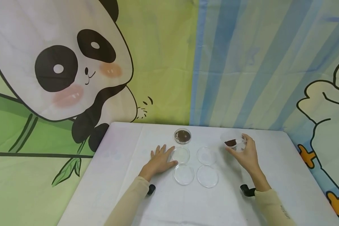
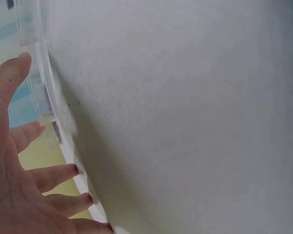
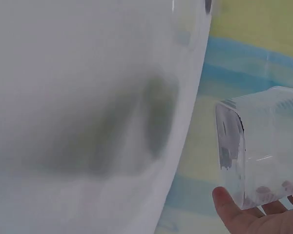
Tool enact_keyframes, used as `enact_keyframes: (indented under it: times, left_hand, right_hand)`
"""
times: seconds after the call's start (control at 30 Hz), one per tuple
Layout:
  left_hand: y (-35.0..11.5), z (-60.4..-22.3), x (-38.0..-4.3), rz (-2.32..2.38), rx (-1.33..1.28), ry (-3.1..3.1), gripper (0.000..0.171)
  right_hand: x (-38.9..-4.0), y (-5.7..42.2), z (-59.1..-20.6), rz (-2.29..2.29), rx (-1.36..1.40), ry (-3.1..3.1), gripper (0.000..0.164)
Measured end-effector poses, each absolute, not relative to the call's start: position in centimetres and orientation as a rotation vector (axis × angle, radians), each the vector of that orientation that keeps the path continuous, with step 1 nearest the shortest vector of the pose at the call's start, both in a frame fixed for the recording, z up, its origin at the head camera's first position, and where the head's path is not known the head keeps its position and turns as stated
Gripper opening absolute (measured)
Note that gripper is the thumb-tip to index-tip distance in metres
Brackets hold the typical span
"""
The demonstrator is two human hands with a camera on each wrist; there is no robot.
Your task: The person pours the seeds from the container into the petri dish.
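Note:
My right hand [image 1: 245, 154] grips a clear plastic container [image 3: 268, 141] by its sides above the right of the table. The container is tilted, and dark brown crumbly material [image 1: 230, 143] lies inside it. With fingers spread, my left hand [image 1: 158, 163] rests at the left edge of a clear round dish [image 1: 183, 154], its thumb and index finger around the rim. Other clear round dishes stand beside it: one at front left [image 1: 184, 174], one at back right [image 1: 206, 156], one at front right [image 1: 207, 176]. Behind them sits a round dish of brown material [image 1: 182, 136].
A white cloth covers the table [image 1: 214, 207], whose far edge meets a printed backdrop with a panda [image 1: 82, 56]. Black straps or mounts [image 1: 247, 190] show at both wrists. The right hand's container casts a shadow on the cloth.

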State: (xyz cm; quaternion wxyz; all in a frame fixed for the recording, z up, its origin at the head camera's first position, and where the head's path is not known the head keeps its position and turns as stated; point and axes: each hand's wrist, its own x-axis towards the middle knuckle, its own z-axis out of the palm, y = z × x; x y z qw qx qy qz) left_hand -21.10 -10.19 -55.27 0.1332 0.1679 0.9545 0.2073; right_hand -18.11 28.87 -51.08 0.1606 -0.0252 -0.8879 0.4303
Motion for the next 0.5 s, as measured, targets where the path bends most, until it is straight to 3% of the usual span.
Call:
enact_keyframes:
  times: [0.5]
  left_hand:
    - [-10.1,-54.8,-20.9,0.616,0.480,2.762,0.079]
  right_hand:
    - [-19.2,22.3,-49.4,1.173,0.352,-2.634,0.103]
